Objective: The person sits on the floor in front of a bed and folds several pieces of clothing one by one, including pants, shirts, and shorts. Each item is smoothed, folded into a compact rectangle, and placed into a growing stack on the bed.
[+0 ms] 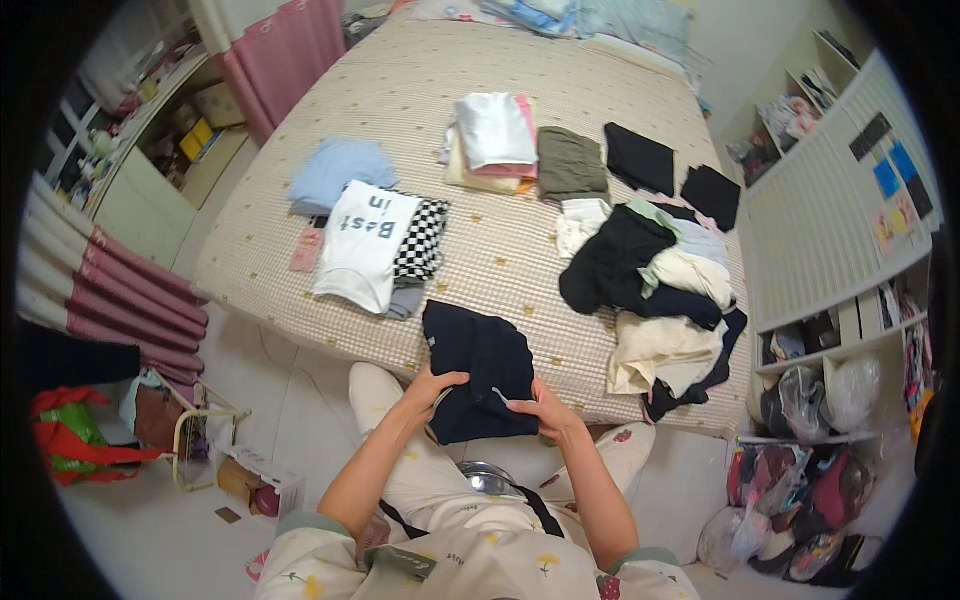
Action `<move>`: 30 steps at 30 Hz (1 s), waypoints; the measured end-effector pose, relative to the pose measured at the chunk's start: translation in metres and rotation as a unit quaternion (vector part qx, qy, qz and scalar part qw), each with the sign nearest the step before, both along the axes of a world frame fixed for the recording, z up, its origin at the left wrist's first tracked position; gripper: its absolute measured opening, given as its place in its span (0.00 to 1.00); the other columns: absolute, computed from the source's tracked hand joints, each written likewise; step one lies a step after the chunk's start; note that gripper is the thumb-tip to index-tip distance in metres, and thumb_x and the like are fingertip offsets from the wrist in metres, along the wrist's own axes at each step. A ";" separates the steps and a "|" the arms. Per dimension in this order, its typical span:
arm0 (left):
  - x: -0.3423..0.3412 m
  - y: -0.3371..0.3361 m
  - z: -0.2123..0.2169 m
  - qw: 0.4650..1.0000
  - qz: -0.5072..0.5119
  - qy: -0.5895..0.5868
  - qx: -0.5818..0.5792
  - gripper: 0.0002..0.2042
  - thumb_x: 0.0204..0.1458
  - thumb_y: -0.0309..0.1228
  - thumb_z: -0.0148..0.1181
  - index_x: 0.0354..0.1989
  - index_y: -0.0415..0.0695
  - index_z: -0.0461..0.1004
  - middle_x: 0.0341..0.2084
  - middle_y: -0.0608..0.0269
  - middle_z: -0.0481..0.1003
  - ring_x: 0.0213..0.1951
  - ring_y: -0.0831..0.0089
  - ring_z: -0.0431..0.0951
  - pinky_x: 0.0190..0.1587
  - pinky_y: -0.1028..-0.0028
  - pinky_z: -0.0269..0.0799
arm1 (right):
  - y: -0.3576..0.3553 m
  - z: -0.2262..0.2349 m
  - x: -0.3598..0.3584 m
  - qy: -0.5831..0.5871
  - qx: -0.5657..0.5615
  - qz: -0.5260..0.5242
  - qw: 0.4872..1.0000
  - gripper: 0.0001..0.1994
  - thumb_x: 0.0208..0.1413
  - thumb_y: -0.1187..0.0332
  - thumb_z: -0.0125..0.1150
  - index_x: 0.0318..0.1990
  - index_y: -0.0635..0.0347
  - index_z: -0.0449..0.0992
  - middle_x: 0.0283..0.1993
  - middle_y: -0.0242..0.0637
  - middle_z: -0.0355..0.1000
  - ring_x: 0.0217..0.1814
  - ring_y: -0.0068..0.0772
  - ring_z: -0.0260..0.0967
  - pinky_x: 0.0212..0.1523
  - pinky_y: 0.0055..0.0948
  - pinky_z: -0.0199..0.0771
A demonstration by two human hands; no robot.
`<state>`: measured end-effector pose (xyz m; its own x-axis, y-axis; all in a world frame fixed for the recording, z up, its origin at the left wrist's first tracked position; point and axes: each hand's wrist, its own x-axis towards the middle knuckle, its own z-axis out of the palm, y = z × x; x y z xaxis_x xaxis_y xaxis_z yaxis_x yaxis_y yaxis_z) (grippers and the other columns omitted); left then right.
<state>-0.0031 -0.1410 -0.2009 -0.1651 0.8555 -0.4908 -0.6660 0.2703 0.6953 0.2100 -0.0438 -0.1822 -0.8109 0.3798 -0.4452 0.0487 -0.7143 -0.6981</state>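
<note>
At the near edge of the bed point(505, 262), a person sits or stands, which cannot be told, with knees against the spread and both bare hands on one navy garment point(482, 365). The garment, folded into a rough block, overlaps the bed's edge in view, its lower part above the lap; whether its upper part rests on the spread cannot be told.

Left hand point(436, 390): at the garment's left side, thumb laid across the top, cloth pinched between thumb and fingers; the other fingers mostly hidden. Right hand point(547, 410): at the right side, thumb on top near a small pale strip, fingers curled at the edge, also pinching.

Left on the bed: a white shirt point(365, 240) with dark lettering, a black-and-white checked garment point(422, 238) beside it, a light blue garment point(343, 172) just behind. Farther back, a stack topped by a white folded garment point(495, 130); right of it, an olive garment point(572, 163), then two black folded pieces point(640, 158).

Right on the bed: a loose heap, a black crumpled garment point(622, 258) on top, a cream garment point(660, 350) nearer the person.
</note>
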 end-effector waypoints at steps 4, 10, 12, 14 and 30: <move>-0.070 -0.044 0.043 0.997 0.060 0.057 0.008 0.34 0.38 0.21 0.67 0.58 0.38 0.63 0.50 0.59 0.71 0.49 0.66 0.73 0.53 0.68 0.70 | -0.013 0.008 -0.048 0.127 0.050 0.063 0.989 0.49 0.47 0.73 0.68 0.71 0.51 0.39 0.70 0.39 0.45 0.66 0.33 0.58 0.61 0.33 0.65; -0.219 -0.046 0.119 0.963 0.248 0.104 0.027 0.15 0.46 0.26 0.61 0.43 0.36 0.74 0.38 0.57 0.77 0.38 0.66 0.79 0.45 0.68 0.78 | -0.016 0.034 -0.073 0.180 0.023 0.142 0.973 0.46 0.52 0.69 0.64 0.72 0.47 0.37 0.72 0.47 0.45 0.62 0.44 0.65 0.57 0.32 0.68; -0.296 -0.055 0.091 0.967 0.241 0.047 0.065 0.20 0.48 0.31 0.64 0.49 0.35 0.71 0.41 0.55 0.77 0.41 0.64 0.79 0.47 0.66 0.78 | -0.022 0.033 -0.068 0.147 0.027 0.140 0.979 0.44 0.52 0.66 0.66 0.71 0.49 0.41 0.70 0.46 0.50 0.61 0.42 0.65 0.57 0.34 0.68; -0.316 -0.047 0.076 0.926 0.288 0.242 0.038 0.27 0.45 0.33 0.67 0.53 0.34 0.67 0.47 0.52 0.74 0.48 0.60 0.75 0.51 0.65 0.74 | -0.022 0.033 -0.055 0.114 0.026 0.117 0.986 0.44 0.51 0.65 0.67 0.70 0.50 0.43 0.69 0.45 0.52 0.60 0.41 0.66 0.57 0.34 0.67; -0.095 -0.028 -0.016 0.709 0.096 0.698 -0.024 0.31 0.43 0.22 0.59 0.58 0.38 0.56 0.51 0.50 0.60 0.52 0.55 0.61 0.57 0.61 0.56 | 0.068 -0.038 0.147 -0.611 0.571 -0.166 0.523 0.41 0.37 0.64 0.72 0.61 0.59 0.56 0.67 0.58 0.43 0.67 0.63 0.40 0.62 0.53 0.50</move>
